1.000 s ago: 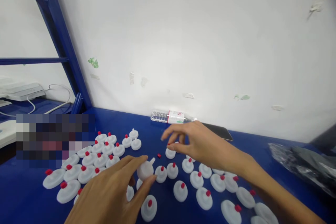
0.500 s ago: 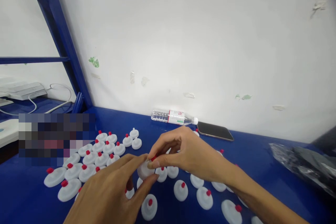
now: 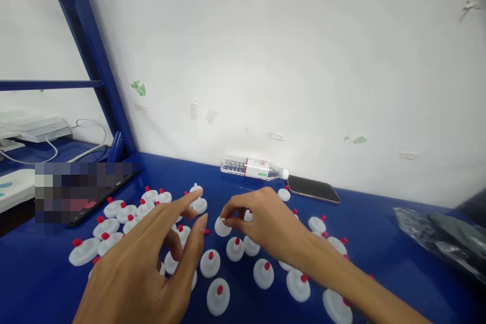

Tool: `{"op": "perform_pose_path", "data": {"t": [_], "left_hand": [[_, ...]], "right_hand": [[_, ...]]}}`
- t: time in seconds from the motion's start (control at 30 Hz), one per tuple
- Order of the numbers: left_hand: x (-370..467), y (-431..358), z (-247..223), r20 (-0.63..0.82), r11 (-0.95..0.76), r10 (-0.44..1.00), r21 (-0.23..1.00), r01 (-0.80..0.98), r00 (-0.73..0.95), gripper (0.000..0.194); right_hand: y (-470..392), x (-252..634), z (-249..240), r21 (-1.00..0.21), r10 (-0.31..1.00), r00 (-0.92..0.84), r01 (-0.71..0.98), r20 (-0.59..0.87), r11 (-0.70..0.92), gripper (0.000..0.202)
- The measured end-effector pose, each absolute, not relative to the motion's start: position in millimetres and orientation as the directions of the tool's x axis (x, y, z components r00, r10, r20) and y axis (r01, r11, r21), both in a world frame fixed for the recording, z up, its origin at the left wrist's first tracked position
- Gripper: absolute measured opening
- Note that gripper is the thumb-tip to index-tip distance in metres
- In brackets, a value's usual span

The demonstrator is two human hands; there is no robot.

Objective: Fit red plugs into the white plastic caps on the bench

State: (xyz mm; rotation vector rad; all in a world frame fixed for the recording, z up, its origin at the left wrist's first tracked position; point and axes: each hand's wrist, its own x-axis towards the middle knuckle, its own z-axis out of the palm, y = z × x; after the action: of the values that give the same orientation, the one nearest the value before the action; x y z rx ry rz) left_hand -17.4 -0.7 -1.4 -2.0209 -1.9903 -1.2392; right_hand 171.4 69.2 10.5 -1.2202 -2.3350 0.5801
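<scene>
My left hand hovers over the left group of discs, thumb and fingers apart, holding nothing. Right of it, my right hand pinches the top of a white plastic disc with thumb and forefinger. No red cap shows on this disc; the fingertips partly cover its top. A small red cap shows just beside my left thumb; whether it is loose I cannot tell. Around both hands lie many round white discs with red caps, such as a capped disc just below my right hand and another capped disc.
A lying water bottle and a phone are at the wall side of the blue table. Clear plastic wrapping lies at right. A partly blurred dark tablet-like device is at left, near a blue frame post.
My left hand has let go of the disc and drawn left, its fingers spreading. My right hand is now down at an uncapped-looking disc farther back.
</scene>
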Motion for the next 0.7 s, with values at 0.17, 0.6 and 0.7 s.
{"op": "perform_pose_path", "data": {"t": [0.17,0.6,0.7], "left_hand": [[-18,0,1,0.563,-0.203,0.817,0.485,0.851,-0.126,0.034],[-46,4,13,0.474,-0.043,0.862,0.424,0.905,-0.181,0.047],[-45,4,17,0.462,-0.064,0.874,0.422,0.904,-0.153,0.047]], "right_hand": [[71,164,-8,-0.339,0.853,-0.505,0.785,0.133,0.518,0.015],[85,146,24,-0.384,0.836,-0.506,0.744,0.212,0.547,0.019],[108,121,14,-0.293,0.801,-0.567,0.746,0.190,0.598,0.028]]}}
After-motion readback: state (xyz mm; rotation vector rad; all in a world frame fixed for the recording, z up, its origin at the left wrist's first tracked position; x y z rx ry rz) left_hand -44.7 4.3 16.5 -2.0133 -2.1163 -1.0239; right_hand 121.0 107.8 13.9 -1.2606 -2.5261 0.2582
